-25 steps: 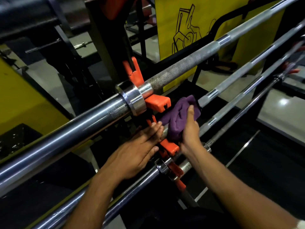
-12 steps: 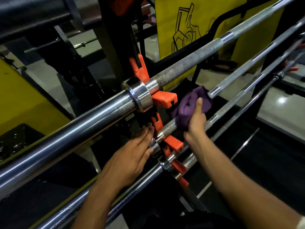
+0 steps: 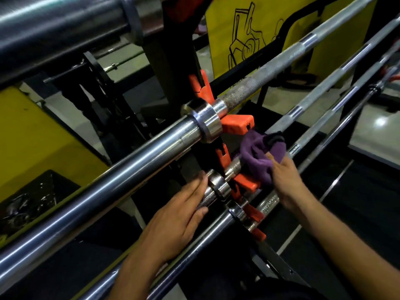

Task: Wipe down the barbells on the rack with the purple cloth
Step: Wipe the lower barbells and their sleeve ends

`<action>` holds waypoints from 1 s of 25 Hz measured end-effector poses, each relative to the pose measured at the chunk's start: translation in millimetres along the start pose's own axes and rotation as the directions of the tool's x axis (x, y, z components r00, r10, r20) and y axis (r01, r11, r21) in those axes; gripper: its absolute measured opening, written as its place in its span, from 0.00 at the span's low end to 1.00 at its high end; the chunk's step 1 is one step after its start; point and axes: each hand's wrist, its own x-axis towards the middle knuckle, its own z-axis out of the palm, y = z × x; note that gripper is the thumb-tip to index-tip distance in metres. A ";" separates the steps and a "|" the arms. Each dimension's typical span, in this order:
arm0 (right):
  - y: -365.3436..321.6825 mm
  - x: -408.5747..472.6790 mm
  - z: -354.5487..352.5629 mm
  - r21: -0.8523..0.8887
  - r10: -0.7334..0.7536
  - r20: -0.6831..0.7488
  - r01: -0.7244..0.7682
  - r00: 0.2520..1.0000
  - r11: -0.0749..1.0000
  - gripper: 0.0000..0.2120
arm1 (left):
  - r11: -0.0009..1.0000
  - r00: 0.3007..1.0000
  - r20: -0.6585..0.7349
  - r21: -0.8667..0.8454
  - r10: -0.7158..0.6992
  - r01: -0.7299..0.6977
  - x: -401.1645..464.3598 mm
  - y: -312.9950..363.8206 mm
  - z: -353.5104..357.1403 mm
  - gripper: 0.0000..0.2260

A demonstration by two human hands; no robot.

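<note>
Several steel barbells lie slanted across a rack with orange hooks. The purple cloth is wrapped round the shaft of the second barbell, just right of its collar. My right hand grips the cloth from below and the right. My left hand lies with straight fingers on that barbell's sleeve, left of the collar. The thick top barbell runs above both hands. Under the cloth, the shaft is hidden.
Lower barbells run parallel at the right. A large sleeve crosses the upper left. Yellow panels stand at the left and behind the rack. The black rack post rises in the middle.
My right hand and the cloth slid up the shaft to the right, away from the collar, then drew back a little. My left hand moved left and now rests on the sleeve.
</note>
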 end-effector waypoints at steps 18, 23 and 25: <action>-65.4 -73.8 66.0 -0.882 -0.122 0.472 0.469 0.873 -0.053 0.28 | 0.999 0.998 -0.058 0.033 -0.018 0.020 -75.4 -40.7 -8.0 0.25; -108.8 -69.5 70.4 -0.855 0.235 0.441 0.485 0.866 -0.182 0.21 | 1.000 0.998 -0.052 -0.018 -0.023 0.022 -75.1 -38.0 -12.3 0.26; -121.1 -78.1 68.8 -0.860 0.315 0.398 0.470 0.862 -0.198 0.23 | 0.999 0.998 -0.056 -0.034 -0.029 0.027 -76.0 -39.1 -13.4 0.26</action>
